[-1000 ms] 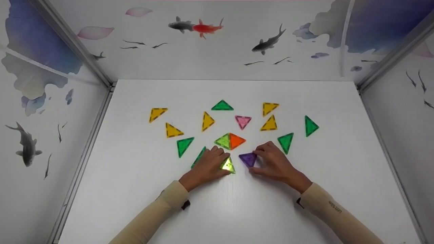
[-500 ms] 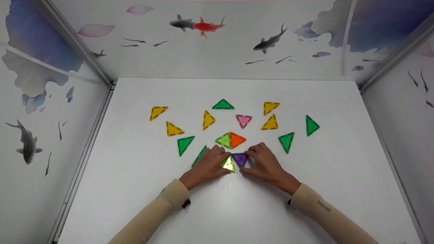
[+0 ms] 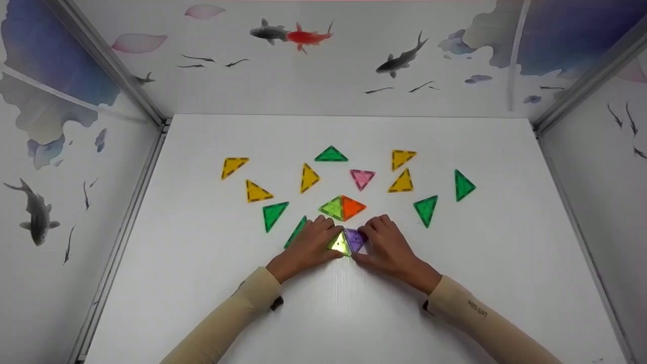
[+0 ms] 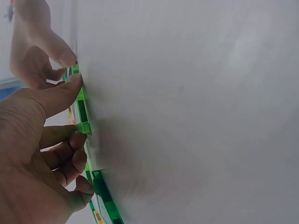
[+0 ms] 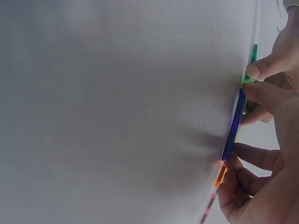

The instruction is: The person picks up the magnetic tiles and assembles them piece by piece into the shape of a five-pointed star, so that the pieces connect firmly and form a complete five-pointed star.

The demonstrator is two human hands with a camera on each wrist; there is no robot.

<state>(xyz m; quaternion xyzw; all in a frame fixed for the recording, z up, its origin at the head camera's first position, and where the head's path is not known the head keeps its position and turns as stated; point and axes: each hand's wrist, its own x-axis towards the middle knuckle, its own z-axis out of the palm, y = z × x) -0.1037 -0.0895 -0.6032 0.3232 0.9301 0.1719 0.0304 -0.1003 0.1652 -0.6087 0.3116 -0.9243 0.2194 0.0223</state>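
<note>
Near the middle of the white table, my left hand pinches a light-green triangular magnetic tile between thumb and fingers. My right hand holds a purple triangular tile the same way. The two tiles lie flat with their edges meeting. In the left wrist view the thumb and a finger grip the ends of the light-green tile; in the right wrist view they grip the purple tile. Just beyond, another light-green tile lies edge to edge with an orange tile.
A green tile is partly hidden by my left hand. Several yellow tiles, such as one at left, and green tiles are scattered about. A pink tile lies farther back. Printed walls enclose the table.
My right hand has slid the purple tile left and turned it, from apart to against the light-green tile. My left hand has stayed in place, holding its tile.
</note>
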